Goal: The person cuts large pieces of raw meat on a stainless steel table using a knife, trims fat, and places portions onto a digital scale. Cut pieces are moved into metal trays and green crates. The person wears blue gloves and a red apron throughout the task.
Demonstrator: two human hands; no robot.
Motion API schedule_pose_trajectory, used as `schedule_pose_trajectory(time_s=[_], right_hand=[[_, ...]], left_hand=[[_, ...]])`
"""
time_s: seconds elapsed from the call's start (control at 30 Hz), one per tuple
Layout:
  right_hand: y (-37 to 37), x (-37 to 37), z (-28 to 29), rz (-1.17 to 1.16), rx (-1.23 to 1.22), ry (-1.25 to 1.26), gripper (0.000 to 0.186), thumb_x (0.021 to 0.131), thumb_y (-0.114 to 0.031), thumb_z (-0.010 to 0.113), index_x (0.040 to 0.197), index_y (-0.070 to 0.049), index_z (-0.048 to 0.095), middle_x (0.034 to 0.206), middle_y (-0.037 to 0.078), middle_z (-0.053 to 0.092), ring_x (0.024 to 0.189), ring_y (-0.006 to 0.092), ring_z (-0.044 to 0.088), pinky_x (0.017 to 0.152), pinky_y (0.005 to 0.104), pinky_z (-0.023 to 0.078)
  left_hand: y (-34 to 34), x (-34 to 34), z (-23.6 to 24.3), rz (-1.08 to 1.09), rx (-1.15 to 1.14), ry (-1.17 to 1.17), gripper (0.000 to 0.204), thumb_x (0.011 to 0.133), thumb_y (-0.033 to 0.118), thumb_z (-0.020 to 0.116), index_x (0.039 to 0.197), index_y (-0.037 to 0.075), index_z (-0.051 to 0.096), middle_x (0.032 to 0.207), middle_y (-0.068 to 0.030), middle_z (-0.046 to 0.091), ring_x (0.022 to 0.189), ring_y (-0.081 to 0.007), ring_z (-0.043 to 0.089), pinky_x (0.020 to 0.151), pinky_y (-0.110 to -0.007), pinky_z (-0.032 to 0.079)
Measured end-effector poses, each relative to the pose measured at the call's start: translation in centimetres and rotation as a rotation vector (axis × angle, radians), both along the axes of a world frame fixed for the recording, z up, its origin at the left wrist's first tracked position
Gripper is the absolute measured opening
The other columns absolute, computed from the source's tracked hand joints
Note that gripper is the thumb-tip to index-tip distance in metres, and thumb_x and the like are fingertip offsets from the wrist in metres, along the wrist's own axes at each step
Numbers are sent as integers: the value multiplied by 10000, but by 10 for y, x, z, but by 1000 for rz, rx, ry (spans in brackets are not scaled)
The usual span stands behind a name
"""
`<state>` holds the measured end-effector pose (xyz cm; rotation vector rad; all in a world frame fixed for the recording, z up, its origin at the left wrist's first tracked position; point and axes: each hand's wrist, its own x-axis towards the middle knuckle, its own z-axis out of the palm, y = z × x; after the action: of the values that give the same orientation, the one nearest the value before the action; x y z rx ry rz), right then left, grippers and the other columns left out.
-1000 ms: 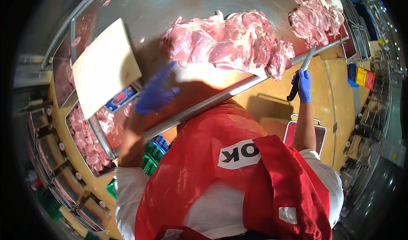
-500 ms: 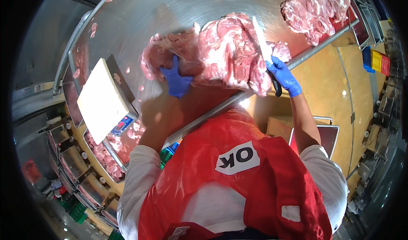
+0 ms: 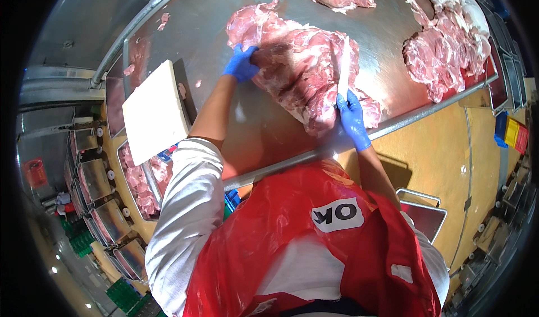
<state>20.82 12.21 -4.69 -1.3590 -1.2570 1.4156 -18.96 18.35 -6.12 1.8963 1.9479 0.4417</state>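
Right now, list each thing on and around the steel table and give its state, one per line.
left hand: gloved blue, gripping the left edge of the large meat slab
right hand: gloved blue, closed on the knife handle
knife: blade laid against the meat, pointing away from the person
large meat slab: raw, lying flat on the table
steel table: wet, with small scraps
white cutting board: bare, at the table's left end

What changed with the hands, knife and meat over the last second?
The right hand brought the knife up from the table edge and laid the blade along the big cut of raw meat. The left hand moved from the near side of the meat to grip its left end. The knife stayed in the right hand's grip, and the white cutting board and the other meat pile kept their places on the steel table.
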Motion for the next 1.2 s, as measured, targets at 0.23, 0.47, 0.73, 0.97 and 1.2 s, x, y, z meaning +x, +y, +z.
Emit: schedule_pose_trajectory(time_s=[0.23, 0.47, 0.73, 0.97, 1.2], right_hand=[[119, 39, -15, 288, 106, -68, 350, 990, -218, 618, 1275, -14, 613, 979, -27, 637, 856, 66, 543, 787, 235, 483], [122, 23, 63, -46, 662, -734, 223, 1010, -230, 560, 967, -17, 606, 708, 220, 613, 614, 351, 618, 543, 429, 453], [-4, -29, -7, 387, 422, -869, 213, 999, -184, 480, 1109, -14, 411, 751, 327, 623, 706, 535, 606, 581, 618, 457], [70, -52, 29, 560, 598, -1056, 257, 1017, -230, 443, 1172, -24, 444, 768, 296, 631, 714, 493, 621, 638, 602, 468], [135, -107, 62, 892, 724, -1235, 334, 953, -148, 465, 1236, 23, 419, 855, 287, 667, 785, 467, 659, 683, 568, 510]], left_hand=[[-53, 29, 0, 143, 94, -47, 706, 757, 350, 709, 1388, 114, 497, 1393, -338, 411, 1207, -516, 501, 1020, -519, 450], [-154, 45, 28, 230, 132, 375, 722, 800, 405, 674, 1411, 84, 461, 1361, -291, 449, 1224, -469, 486, 1009, -555, 422], [-174, -60, -22, 484, 235, -376, 942, 705, 438, 829, 1443, 14, 424, 1417, -268, 462, 1341, -435, 424, 1123, -469, 361], [-155, -26, 2, 341, 272, 128, 809, 779, 479, 732, 1421, 63, 470, 1323, -227, 553, 1224, -427, 543, 1030, -484, 455], [-82, 109, 48, 37, 102, 178, 921, 775, 662, 655, 1457, 92, 416, 1429, -218, 428, 1419, -383, 319, 1092, -670, 252]])
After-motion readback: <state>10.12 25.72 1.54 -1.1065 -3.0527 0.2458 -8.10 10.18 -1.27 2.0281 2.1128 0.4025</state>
